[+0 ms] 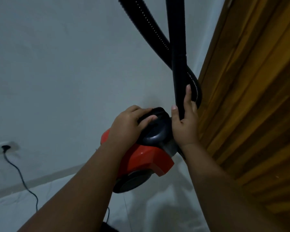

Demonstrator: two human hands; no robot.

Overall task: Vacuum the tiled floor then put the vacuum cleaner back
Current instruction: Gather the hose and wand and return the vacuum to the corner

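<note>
A red canister vacuum cleaner (146, 158) with a dark grey top and a black wheel stands on the white tiled floor (157, 206), close to the wall corner. My left hand (129, 124) grips the black carry handle (157, 114) on its top. My right hand (185, 121) is wrapped around the black rigid tube (178, 47), which rises upright out of view. The black ribbed hose (147, 25) crosses behind the tube and loops down to the canister's front by my right hand.
A wooden door (251, 97) fills the right side, right next to the tube and hose. A pale wall (65, 64) lies ahead. At lower left a wall socket (5, 147) holds a black plug, and its cord (23, 181) trails across the floor.
</note>
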